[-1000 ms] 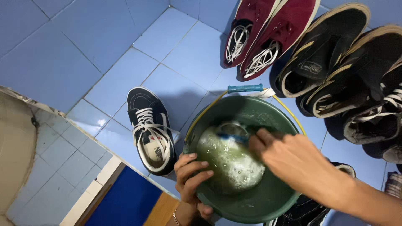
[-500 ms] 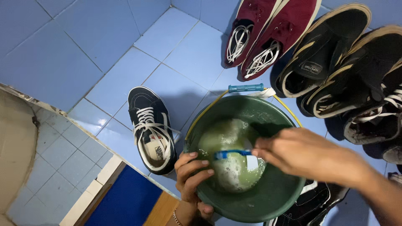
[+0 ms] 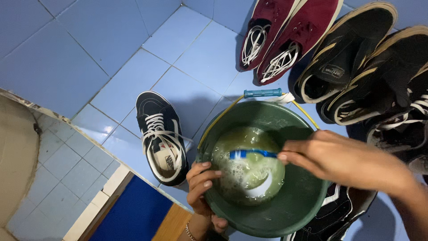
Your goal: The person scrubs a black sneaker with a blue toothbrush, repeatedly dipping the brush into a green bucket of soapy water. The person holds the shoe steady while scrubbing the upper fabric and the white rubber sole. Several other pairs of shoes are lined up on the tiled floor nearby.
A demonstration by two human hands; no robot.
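— What were the hands doing?
— The left hand (image 3: 203, 189) gripped the near rim of a green bucket (image 3: 285, 214), fingers curled over the edge. The right hand (image 3: 339, 158) was closed around a blue toothbrush (image 3: 249, 154), which lay across the foamy water (image 3: 245, 167) inside the bucket.
— Where did the bucket stand?
— On the blue tiled floor (image 3: 98, 49), its wire handle with a blue grip (image 3: 263, 93) folded down at the far side.
— And around it?
— A black sneaker with white laces (image 3: 160, 138) lay just beside the bucket on the left. A pair of dark red shoes (image 3: 285, 35) and several black shoes (image 3: 356, 71) sat beyond it, and another black shoe (image 3: 339, 214) poked out from under the right arm
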